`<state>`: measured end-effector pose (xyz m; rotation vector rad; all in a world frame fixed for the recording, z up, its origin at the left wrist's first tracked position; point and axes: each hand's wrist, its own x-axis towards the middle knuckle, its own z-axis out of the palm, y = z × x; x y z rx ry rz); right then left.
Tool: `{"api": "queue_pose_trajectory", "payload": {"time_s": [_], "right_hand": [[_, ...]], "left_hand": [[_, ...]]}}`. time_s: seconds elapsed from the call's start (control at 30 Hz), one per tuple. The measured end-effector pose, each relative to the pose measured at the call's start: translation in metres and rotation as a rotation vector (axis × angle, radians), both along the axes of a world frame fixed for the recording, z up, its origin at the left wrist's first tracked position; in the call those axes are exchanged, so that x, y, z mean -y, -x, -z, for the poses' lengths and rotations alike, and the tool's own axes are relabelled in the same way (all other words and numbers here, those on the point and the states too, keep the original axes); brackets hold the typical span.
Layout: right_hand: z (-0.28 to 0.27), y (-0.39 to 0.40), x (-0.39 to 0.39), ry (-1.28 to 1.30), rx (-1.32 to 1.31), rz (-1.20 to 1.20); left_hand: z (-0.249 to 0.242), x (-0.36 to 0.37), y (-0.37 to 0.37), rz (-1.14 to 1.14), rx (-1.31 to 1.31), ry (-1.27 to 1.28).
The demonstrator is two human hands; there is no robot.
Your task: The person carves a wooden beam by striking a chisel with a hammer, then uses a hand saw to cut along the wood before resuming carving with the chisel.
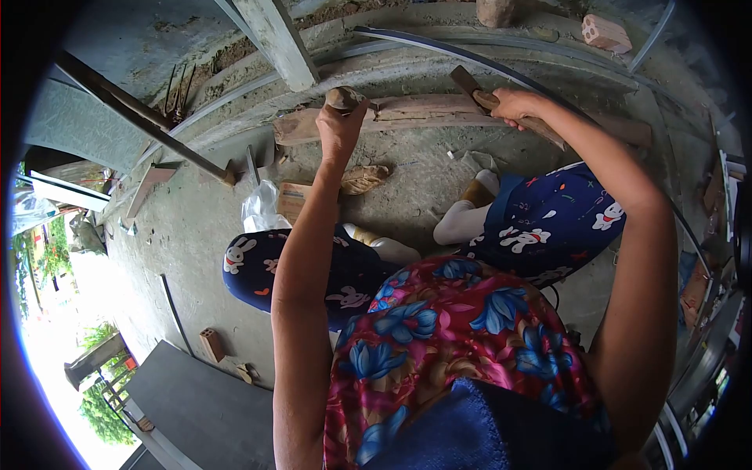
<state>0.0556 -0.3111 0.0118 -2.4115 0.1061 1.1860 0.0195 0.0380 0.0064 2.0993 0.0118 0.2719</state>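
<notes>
My left hand [339, 133] is closed around a rounded, grey-brown lump [343, 98], held over the left part of a long wooden beam [427, 112]. What the lump is, I cannot tell. Over the beam's right part, my right hand [515, 108] grips a wooden-handled tool [542, 131]. Its flat, dark head [465, 80] points up and left, away from my body. The beam lies across the floor in front of my feet, with a rough, worn surface.
A crumpled brown leaf-like piece [365, 179], a clear plastic bag [262, 207] and a flat brown piece [293, 200] lie by my left foot. Behind the beam runs a curved metal strip [470, 55]. A concrete post [278, 47] stands at upper left; a hollow brick [606, 34] sits upper right.
</notes>
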Motion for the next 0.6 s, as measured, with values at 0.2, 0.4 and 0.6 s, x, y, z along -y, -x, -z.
{"api": "queue_pose_trajectory", "payload": {"time_s": [0.2, 0.4, 0.6], "right_hand": [[0.000, 0.002, 0.002, -0.010, 0.018, -0.003], [-0.051, 0.010, -0.017, -0.109, 0.200, -0.019], [-0.137, 0.010, -0.067, -0.423, 0.587, -0.067]], "left_hand": [[-0.003, 0.002, -0.002, 0.027, -0.061, 0.003], [-0.005, 0.002, -0.014, 0.094, -0.035, -0.073], [-0.008, 0.010, -0.027, 0.107, -0.046, -0.081]]}}
